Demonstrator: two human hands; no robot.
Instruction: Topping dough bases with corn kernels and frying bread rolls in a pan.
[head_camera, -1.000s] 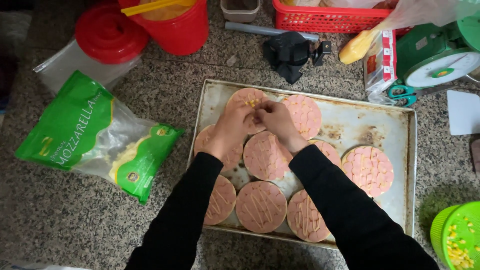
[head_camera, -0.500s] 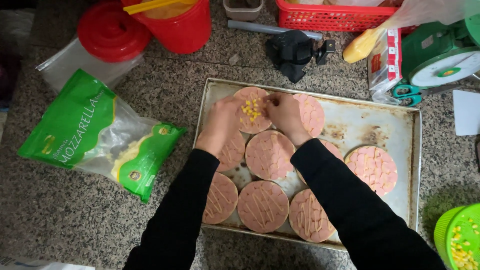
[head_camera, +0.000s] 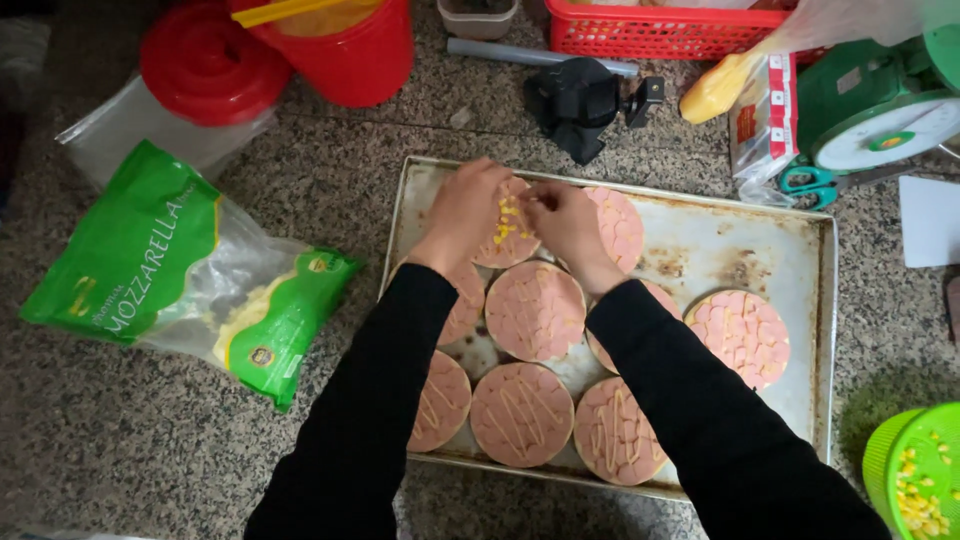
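Observation:
A metal baking tray (head_camera: 790, 250) holds several round pink discs covered with sausage slices and thin yellow sauce lines. Both hands are over the far-left disc (head_camera: 505, 240), which carries yellow corn kernels. My left hand (head_camera: 465, 210) rests on the disc's left side with fingers spread. To its right, my right hand (head_camera: 565, 220) pinches its fingertips together at the disc's upper right edge; whether kernels are between them I cannot tell. Black sleeves cover both arms and hide parts of other discs.
A green bag of shredded cheese (head_camera: 180, 270) lies left of the tray. A red bucket (head_camera: 340, 40) and red lid (head_camera: 205, 65) stand at the back left, a red basket (head_camera: 660, 25) and green scale (head_camera: 880, 100) at the back right. A green bowl of corn (head_camera: 920, 475) sits front right.
Both hands have shifted slightly up toward the tray's far edge and spread apart over the far-left disc, which now shows corn kernels that the hands covered a second ago.

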